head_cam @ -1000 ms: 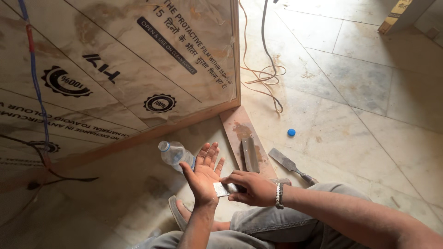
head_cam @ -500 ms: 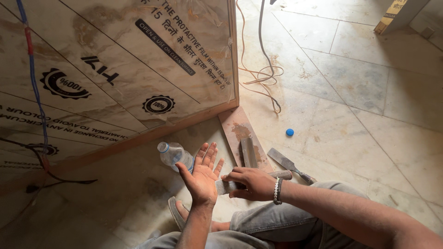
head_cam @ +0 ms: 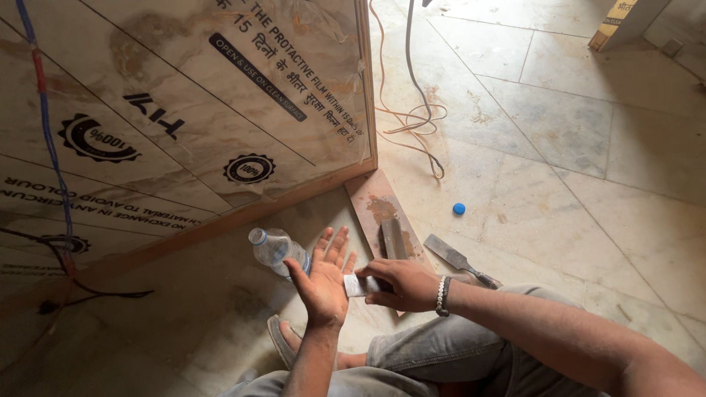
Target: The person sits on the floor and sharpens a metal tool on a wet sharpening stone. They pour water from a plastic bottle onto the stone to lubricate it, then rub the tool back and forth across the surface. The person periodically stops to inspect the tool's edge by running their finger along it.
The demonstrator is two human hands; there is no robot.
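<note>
My left hand [head_cam: 321, 278] is held up palm open, fingers spread, just above the floor. My right hand [head_cam: 401, 283] grips a small flat whitish piece [head_cam: 356, 285] and presses its end against the edge of my left palm. A clear plastic bottle [head_cam: 275, 250] without a cap lies on the floor just behind my left hand. A grey flat bar [head_cam: 393, 238] rests on a small wooden board [head_cam: 373, 202] right beyond my right hand.
A large panel with printed protective film [head_cam: 176, 110] leans at the left. A chisel [head_cam: 457, 259] lies right of the board and a blue bottle cap [head_cam: 459, 209] farther back. Orange and grey cables [head_cam: 415, 117] trail over the marble floor. My sandalled foot [head_cam: 283, 340] is below.
My right hand has slid the whitish piece a little along my left palm. The view has shifted slightly; the left hand stays open.
</note>
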